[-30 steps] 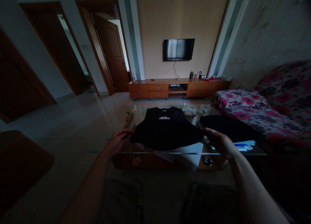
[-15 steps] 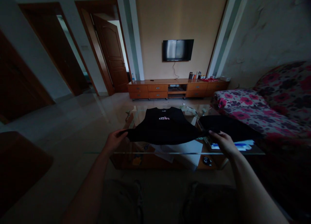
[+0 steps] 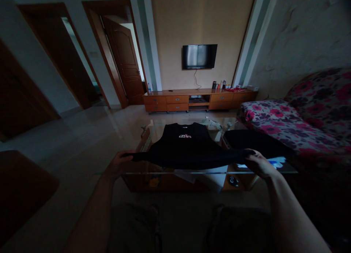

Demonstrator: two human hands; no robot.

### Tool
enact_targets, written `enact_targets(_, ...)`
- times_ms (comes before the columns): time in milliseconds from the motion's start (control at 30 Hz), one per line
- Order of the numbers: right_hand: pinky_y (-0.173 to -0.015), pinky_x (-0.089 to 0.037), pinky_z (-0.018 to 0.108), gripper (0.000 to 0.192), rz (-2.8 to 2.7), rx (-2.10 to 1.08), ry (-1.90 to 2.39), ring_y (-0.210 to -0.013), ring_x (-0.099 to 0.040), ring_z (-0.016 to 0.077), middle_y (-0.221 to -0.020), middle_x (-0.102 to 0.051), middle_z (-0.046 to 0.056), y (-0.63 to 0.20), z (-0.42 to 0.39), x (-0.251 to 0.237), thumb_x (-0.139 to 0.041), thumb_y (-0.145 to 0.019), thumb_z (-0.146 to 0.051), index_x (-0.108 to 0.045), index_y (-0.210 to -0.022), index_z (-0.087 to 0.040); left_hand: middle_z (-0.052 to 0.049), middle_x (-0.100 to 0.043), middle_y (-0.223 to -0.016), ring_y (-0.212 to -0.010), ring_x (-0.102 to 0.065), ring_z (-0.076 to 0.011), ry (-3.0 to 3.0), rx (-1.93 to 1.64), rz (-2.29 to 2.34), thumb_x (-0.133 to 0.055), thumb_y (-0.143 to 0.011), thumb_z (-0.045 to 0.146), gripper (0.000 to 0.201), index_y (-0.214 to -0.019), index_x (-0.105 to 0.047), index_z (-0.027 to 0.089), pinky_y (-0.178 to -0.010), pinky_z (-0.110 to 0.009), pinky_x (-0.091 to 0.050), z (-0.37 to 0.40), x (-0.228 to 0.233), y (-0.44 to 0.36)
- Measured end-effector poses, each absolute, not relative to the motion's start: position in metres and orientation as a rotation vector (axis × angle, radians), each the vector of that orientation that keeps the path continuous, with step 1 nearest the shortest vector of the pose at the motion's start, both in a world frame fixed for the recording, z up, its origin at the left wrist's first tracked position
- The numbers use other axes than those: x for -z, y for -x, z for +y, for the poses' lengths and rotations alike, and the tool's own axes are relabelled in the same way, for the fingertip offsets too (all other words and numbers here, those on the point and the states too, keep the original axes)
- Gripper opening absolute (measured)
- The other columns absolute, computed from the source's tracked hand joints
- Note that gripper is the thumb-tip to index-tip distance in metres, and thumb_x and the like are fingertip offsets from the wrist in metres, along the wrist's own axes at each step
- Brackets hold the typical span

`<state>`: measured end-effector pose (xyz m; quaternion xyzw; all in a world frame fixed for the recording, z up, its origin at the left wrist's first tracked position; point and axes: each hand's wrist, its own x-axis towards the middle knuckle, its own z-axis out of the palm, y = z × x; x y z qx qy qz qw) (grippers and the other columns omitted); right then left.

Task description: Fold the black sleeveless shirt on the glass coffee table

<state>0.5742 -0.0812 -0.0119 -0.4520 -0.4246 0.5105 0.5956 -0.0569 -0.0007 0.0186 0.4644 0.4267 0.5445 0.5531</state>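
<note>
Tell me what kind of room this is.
Most likely a home living room: a television hangs on the wall above a long wooden cabinet, a floral sofa stands to the right, and a glass coffee table sits in the middle.

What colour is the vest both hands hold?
Black vest, with a small white-and-red chest logo; head view.

Dim room on my feed: wall-mounted TV [image 3: 200, 56] above a low wooden cabinet [image 3: 199, 99], floral sofa [image 3: 301, 117] right, open wooden doors [image 3: 123, 63] left, glossy tiled floor [image 3: 82, 136].
</note>
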Motion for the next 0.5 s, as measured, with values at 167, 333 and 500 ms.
enact_targets(167, -0.065, -0.051, 0.031, 0.034, -1.143, -1.353, 0.993, -0.073, -0.063, 0.0212, -0.075, -0.067, 0.006, -0.582, -0.098, 0.004, -0.091, -0.05, -0.04, -0.063, -0.055, -0.021, -0.004, -0.066, -0.074, -0.08, -0.062, -0.0228, -1.307, -1.068, 0.726, -0.092, -0.049, 0.034, 0.026, -0.065, -0.075, 0.023, -0.076, -0.039, -0.05, -0.007, -0.011, 0.075)
enact_targets(333, -0.069, -0.049, 0.035, 0.048, -1.459, -1.559, 1.037, -0.069, -0.059, 0.0211, -0.067, -0.062, 0.007, -0.586, -0.102, 0.003, -0.087, -0.049, -0.06, -0.06, -0.049, -0.02, -0.001, -0.046, -0.052, -0.055, -0.049, -0.0152, -1.48, -0.766, 0.601, -0.091, -0.045, 0.051, 0.039, -0.048, -0.064, 0.023, -0.064, -0.038, -0.043, -0.004, 0.0, 0.088)
enact_targets(500, -0.056, -0.043, 0.028, 0.054, -1.542, -1.6, 0.99, -0.055, -0.051, 0.0149, -0.055, -0.055, 0.004, -0.591, -0.1, 0.009, -0.087, -0.048, -0.062, -0.055, -0.043, -0.019, -0.001, -0.035, -0.039, -0.044, -0.042, -0.013, -1.512, -0.778, 0.789, -0.08, -0.032, 0.077, 0.067, -0.032, -0.041, 0.021, -0.05, -0.034, -0.037, 0.002, 0.014, 0.104)
